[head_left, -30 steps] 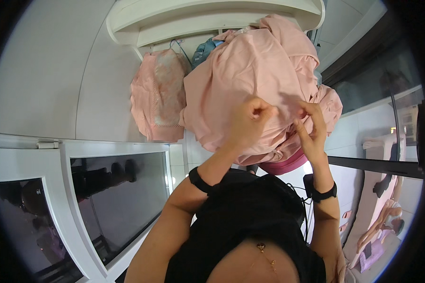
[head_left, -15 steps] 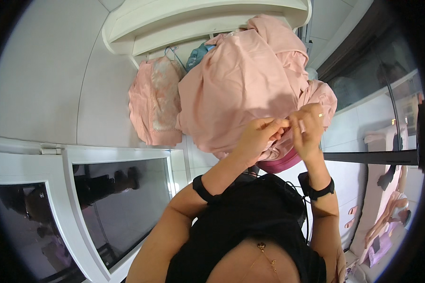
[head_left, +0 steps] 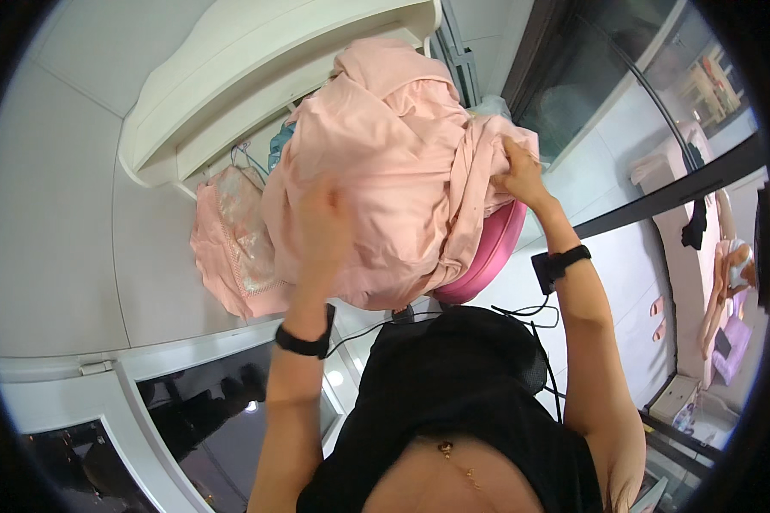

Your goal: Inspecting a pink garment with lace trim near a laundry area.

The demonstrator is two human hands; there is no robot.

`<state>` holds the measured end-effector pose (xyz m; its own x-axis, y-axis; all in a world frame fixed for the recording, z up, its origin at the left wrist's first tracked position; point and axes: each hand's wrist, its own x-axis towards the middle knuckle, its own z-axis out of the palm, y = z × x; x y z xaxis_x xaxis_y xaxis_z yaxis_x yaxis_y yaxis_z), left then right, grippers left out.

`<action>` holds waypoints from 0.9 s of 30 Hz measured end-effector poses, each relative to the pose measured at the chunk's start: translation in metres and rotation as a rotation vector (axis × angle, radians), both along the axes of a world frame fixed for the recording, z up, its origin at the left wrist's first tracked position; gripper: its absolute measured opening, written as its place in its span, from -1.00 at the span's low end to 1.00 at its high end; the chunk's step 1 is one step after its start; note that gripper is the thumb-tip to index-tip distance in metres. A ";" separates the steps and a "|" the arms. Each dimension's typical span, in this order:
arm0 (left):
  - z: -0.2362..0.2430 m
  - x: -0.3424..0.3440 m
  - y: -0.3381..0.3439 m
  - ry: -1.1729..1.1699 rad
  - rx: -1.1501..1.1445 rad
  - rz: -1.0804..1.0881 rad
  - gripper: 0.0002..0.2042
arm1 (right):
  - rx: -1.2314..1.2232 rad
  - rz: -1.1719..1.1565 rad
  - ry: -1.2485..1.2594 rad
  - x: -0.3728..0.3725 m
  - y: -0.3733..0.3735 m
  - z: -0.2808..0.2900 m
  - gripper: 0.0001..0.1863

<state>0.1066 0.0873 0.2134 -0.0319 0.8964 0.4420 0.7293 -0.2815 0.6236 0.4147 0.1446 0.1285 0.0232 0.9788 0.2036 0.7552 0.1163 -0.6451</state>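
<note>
We see pink cloth (head_left: pixel 376 158) heaped at upper center over a pink, rounded object (head_left: pixel 498 248), its folds apparently being arranged. The right hand (head_left: pixel 520 175) touches its right side, fingers spread; whether they grip, we cannot tell, nor for the blurred left hand (head_left: pixel 325 218). Next, we judge, calls for a sure hold, with a patterned garment (head_left: pixel 238 235) crowding the left.

Single head-worn fisheye: looks steeply down from above and behind left hand (head_left: pixel 327 227) and right hand (head_left: pixel 524 173), near, wide field.
</note>
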 end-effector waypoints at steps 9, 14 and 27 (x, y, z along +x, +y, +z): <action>0.022 -0.074 0.048 -0.683 0.118 0.017 -0.91 | 0.436 0.134 0.342 -0.025 0.004 0.049 -0.94; 0.028 -0.100 0.076 -0.495 0.131 0.100 -0.84 | 0.315 0.061 0.585 -0.016 0.005 0.070 -0.93; 0.011 -0.083 0.105 -0.492 -0.034 0.144 -0.78 | 0.242 -0.028 0.524 -0.066 -0.055 0.041 -0.85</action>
